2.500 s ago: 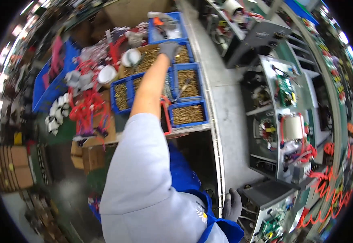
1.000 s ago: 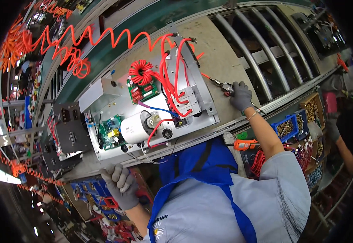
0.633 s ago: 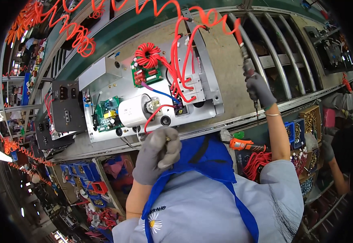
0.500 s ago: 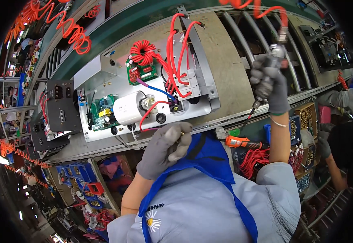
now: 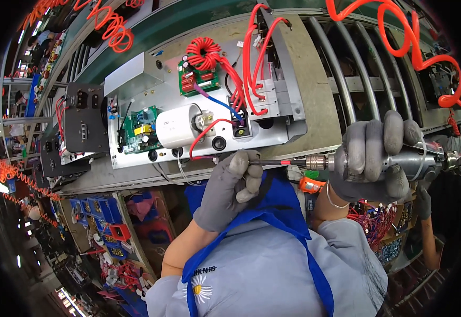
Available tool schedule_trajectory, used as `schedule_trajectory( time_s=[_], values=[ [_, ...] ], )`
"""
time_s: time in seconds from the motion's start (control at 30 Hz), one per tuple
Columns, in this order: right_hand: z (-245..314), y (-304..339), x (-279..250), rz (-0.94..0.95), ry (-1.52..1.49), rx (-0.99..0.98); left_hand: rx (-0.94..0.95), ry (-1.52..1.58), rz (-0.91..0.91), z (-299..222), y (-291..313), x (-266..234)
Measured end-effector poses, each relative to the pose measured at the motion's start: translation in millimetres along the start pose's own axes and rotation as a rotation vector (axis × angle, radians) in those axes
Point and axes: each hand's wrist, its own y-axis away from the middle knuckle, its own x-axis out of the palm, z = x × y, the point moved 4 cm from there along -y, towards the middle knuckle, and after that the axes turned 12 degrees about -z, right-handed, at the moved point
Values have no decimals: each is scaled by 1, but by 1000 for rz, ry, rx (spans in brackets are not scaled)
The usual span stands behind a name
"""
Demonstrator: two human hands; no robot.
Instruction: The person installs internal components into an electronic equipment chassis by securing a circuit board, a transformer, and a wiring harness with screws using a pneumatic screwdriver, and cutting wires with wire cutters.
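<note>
My right hand, in a grey glove, is wrapped round a metal air screwdriver lying level, its long bit pointing left. At the bit's tip, my gloved left hand is closed in a pinch; the small screw in its fingertips is mostly hidden there. Just beyond my left hand lies a silver metal chassis. It carries a white cylindrical capacitor, green circuit boards, a red-wound coil and a black terminal block with red and blue wires.
Dark panelled units stand left of the chassis. Metal rollers run at the right, under a coiled orange air hose. Below the bench edge are an orange-handled tool, blue parts bins and bundled red wires. Another person's arm is at far right.
My right hand has brought the air screwdriver down and turned it level, its bit now meeting my left fingertips. My left hand stays near the chassis edge, its pinch closed around the tip.
</note>
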Motion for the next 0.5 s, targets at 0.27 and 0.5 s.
schedule_trajectory(
  time_s=[0.27, 0.5],
  values=[
    [-5, 19, -3, -275, 3, -28, 115, -96, -53, -6, 0, -8],
    [0, 17, -7, -158, 16, -139, 201, -85, -126, -11, -2, 7]
  ],
)
